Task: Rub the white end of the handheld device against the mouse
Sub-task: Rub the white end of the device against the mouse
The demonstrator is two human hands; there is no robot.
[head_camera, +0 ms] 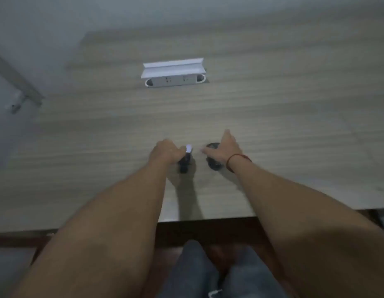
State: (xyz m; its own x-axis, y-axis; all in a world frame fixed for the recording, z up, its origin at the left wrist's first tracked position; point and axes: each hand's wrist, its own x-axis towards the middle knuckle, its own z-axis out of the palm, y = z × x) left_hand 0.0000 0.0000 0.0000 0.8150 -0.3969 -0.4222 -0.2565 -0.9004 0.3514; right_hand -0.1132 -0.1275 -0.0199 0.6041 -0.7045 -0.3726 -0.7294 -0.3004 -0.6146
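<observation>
My left hand point(166, 149) is closed around a small black handheld device point(185, 161) whose white end point(189, 148) points away from me, just above the wooden table point(122, 136). A dark mouse point(213, 164) lies on the table to the right of it, mostly covered by my right hand point(226, 147), which rests on top with fingers spread. A small gap separates the white end from the mouse. A red cord circles my right wrist.
A white socket box with its lid raised point(174, 73) is set into the table farther back. The table's near edge point(208, 219) runs just above my knees. A grey wall and metal bar stand at left.
</observation>
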